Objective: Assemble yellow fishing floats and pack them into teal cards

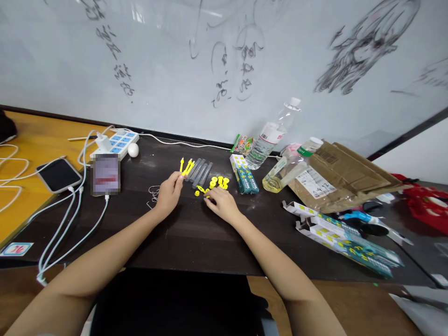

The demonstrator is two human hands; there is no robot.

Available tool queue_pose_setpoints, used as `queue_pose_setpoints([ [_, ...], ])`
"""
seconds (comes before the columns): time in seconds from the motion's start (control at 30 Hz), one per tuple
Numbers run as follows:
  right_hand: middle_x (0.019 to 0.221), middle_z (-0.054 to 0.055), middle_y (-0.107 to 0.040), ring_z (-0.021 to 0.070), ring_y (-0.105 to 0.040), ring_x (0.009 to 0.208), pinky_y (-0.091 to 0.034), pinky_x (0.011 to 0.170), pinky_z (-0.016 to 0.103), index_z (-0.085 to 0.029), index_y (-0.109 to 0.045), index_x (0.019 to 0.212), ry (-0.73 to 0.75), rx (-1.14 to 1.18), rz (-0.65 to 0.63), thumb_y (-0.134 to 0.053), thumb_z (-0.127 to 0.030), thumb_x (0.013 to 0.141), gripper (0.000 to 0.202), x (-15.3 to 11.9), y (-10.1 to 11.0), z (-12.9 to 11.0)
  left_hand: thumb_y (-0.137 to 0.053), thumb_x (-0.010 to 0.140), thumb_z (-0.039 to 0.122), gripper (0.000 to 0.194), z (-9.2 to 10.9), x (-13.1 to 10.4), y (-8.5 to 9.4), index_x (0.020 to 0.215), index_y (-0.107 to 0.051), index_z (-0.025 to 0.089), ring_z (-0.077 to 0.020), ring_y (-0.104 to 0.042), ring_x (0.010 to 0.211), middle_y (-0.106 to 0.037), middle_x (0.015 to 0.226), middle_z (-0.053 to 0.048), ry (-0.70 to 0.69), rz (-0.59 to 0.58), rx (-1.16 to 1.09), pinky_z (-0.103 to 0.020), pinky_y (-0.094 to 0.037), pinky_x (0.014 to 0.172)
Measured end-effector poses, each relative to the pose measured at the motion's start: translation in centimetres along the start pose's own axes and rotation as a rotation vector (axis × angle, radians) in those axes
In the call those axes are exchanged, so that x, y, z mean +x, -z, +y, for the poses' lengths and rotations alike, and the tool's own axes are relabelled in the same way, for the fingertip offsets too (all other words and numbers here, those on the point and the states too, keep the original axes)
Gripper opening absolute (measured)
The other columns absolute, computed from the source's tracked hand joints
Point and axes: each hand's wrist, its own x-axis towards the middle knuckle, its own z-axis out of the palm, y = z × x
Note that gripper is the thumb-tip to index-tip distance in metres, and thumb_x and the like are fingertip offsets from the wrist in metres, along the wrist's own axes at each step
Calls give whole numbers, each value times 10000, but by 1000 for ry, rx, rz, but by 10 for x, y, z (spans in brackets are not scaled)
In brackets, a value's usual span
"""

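My left hand (pixel 169 195) is closed at the fingertips on the lower end of a yellow rod (pixel 185 172), with more thin yellow rods (pixel 182 164) lying just beyond it. Several clear plastic tubes (pixel 202 174) lie side by side between my hands. My right hand (pixel 224 204) bends its fingers down over the tabletop, thumb and forefinger around a small yellow piece (pixel 207 196). Several round yellow caps (pixel 213 182) lie past its knuckles. Bent metal wires (pixel 153 196) rest left of my left hand.
Printed boxes (pixel 244 175) stand right of the caps; opened boxes (pixel 345 235) lie at the right. Behind are a water bottle (pixel 268 140), a bottle with yellow liquid (pixel 276 179) and a cardboard package (pixel 345 172). Leftward lie phones (pixel 60 174), cables and a power strip (pixel 122 142).
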Motion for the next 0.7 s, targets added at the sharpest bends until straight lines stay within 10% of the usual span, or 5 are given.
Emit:
queue_pose_setpoints([
  [0.37, 956, 84, -605, 204, -514, 891, -402, 798, 330, -186, -614, 1077, 235, -81, -79, -461, -326, 932, 252, 7, -18, -17, -450, 917, 409, 278, 0, 14, 6, 862, -582, 172, -41, -290, 347, -346, 496, 78, 142, 303, -564, -162, -226, 322],
  [0.7, 1025, 114, -570, 228, -492, 947, -433, 802, 365, -142, -604, 1006, 245, -143, -184, -442, -327, 933, 256, 85, -47, -58, -487, 891, 433, 269, -2, 16, 6, 875, -553, 173, -53, -414, 341, -408, 478, 83, 187, 121, -745, -161, -318, 355],
])
